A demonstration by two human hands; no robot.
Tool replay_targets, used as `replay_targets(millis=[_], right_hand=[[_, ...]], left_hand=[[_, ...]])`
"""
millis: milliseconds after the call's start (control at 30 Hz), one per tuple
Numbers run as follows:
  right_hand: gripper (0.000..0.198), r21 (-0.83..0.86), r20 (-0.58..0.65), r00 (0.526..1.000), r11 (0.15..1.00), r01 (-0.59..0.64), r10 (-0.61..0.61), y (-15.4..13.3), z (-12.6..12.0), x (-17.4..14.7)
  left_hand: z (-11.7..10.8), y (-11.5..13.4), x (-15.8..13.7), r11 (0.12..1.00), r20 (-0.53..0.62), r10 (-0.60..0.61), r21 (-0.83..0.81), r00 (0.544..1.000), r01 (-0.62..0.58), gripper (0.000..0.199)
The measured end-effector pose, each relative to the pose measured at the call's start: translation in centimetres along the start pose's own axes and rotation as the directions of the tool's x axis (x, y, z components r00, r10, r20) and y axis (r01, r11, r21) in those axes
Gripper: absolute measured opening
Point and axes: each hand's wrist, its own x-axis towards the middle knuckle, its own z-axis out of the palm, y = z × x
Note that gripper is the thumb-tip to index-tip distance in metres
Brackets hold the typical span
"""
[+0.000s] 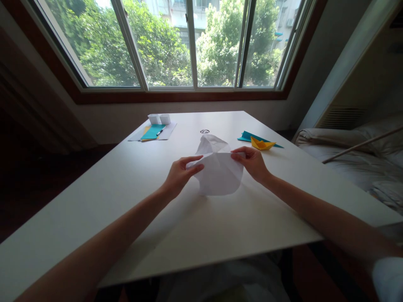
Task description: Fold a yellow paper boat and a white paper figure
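Observation:
A creased sheet of thin white paper point(220, 176) is held up just above the table, bent over along a ridge between my hands. Its near part hangs toward me, with a rounded lower edge. My left hand point(184, 171) pinches the paper's left side between thumb and fingers. On the right side, my right hand point(250, 161) pinches the same ridge. Behind the ridge, another part of the paper rises in a crumpled peak. Close beyond my right hand sits a yellow folded paper boat point(262, 144).
A blue folded paper plane point(248, 136) lies behind the boat. At the far left of the white table point(126, 167) are blue and yellow sheets point(153, 131), a pen point(161, 130) and two small white containers point(159, 119). Scissors-like black rings point(204, 131) lie mid-table.

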Motion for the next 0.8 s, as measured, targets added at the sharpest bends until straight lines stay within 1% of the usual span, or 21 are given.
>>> replay_targets(millis=[67,133,167,200,233,267,300,367,400,433,467,500,533,567,600,633,667,700,733,767,800], right_hand=[[0.027,-0.104,-0.056,0.996,0.993,0.058,-0.063,-0.2,0.2,-0.1],[0.024,-0.24,-0.117,0.98,0.962,0.128,-0.159,-0.6,0.2,-0.2],[0.022,-0.297,-0.13,0.969,0.941,0.163,-0.208,-0.8,0.2,-0.2],[0.02,-0.333,-0.125,0.96,0.922,0.198,-0.251,-1.0,0.1,-0.2],[0.019,-0.344,-0.101,0.954,0.91,0.232,-0.281,-1.2,0.0,-0.2],[0.018,-0.332,-0.062,0.955,0.908,0.255,-0.291,-1.5,0.0,-0.2],[0.018,-0.305,-0.024,0.958,0.915,0.265,-0.286,-1.7,0.0,-0.3],[0.018,-0.239,0.04,0.967,0.937,0.254,-0.252,-2.2,0.0,-0.4],[0.019,-0.205,0.058,0.97,0.948,0.242,-0.235,-2.4,0.1,-0.4],[0.018,-0.171,0.077,0.972,0.957,0.234,-0.224,-2.7,0.2,-0.5],[0.018,-0.133,0.098,0.971,0.964,0.229,-0.217,-2.9,0.3,-0.6],[0.019,-0.091,0.13,0.97,0.972,0.217,-0.205,-3.2,0.4,-0.8],[0.02,-0.047,0.171,0.968,0.98,0.196,-0.185,-3.4,0.5,-0.9],[0.023,-0.007,0.213,0.964,0.986,0.167,-0.162,-3.6,0.5,-1.0],[0.027,0.021,0.254,0.957,0.99,0.137,-0.138,-3.8,0.5,-1.0],[0.029,0.036,0.297,0.948,0.994,0.106,-0.112,-3.9,0.5,-1.1],[0.028,0.041,0.342,0.936,0.996,0.073,-0.083,-3.9,0.5,-1.1],[0.026,0.044,0.393,0.918,0.999,0.032,-0.047,-3.8,0.5,-1.0],[0.024,0.047,0.446,0.895,0.999,-0.025,0.001,-3.6,0.5,-1.0],[0.024,0.05,0.492,0.868,0.993,-0.106,0.068,-3.4,0.5,-0.9],[0.028,0.055,0.532,0.834,0.977,-0.207,0.147,-3.2,0.5,-0.9]], left_hand=[[0.1,-0.1,0.1,0.998,-0.09,0.043,0.052,0.995,-0.039,0.037],[0.1,0.0,0.1,0.976,-0.19,0.112,0.208,0.975,-0.072,0.031],[0.0,0.1,0.1,0.948,-0.219,0.158,0.307,0.963,-0.085,0.029],[-0.1,0.4,0.1,0.911,-0.217,0.208,0.399,0.954,-0.108,0.027],[-0.1,0.7,0.0,0.871,-0.175,0.255,0.469,0.951,-0.147,0.025],[-0.2,1.1,-0.1,0.834,-0.102,0.294,0.513,0.95,-0.203,0.022],[-0.2,1.6,-0.2,0.801,-0.004,0.323,0.534,0.947,-0.271,0.019],[0.0,2.7,-0.5,0.768,0.188,0.35,0.503,0.918,-0.396,0.015],[0.1,3.3,-0.6,0.747,0.266,0.363,0.489,0.893,-0.45,0.014],[0.2,3.8,-0.7,0.741,0.317,0.378,0.46,0.87,-0.489,0.013],[0.4,4.3,-0.8,0.763,0.347,0.379,0.408,0.858,-0.502,0.013],[0.5,4.6,-0.8,0.818,0.368,0.348,0.33,0.863,-0.471,0.014],[0.6,4.8,-0.8,0.884,0.374,0.287,0.251,0.882,-0.395,0.017],[0.6,4.8,-0.8,0.944,0.374,0.199,0.174,0.906,-0.279,0.02],[0.6,4.7,-0.7,0.984,0.366,0.095,0.106,0.926,-0.143,0.023],[0.6,4.5,-0.7,0.999,0.351,-0.01,0.054,0.936,-0.01,0.025],[0.5,4.2,-0.6,0.995,0.33,-0.098,0.016,0.939,0.098,0.026],[0.4,3.9,-0.5,0.985,0.308,-0.161,-0.011,0.938,0.172,0.026],[0.3,3.5,-0.4,0.975,0.29,-0.201,-0.028,0.936,0.218,0.026],[0.2,3.1,-0.3,0.969,0.274,-0.226,-0.031,0.935,0.244,0.025],[0.2,2.8,-0.3,0.966,0.26,-0.244,-0.015,0.934,0.257,0.025]])
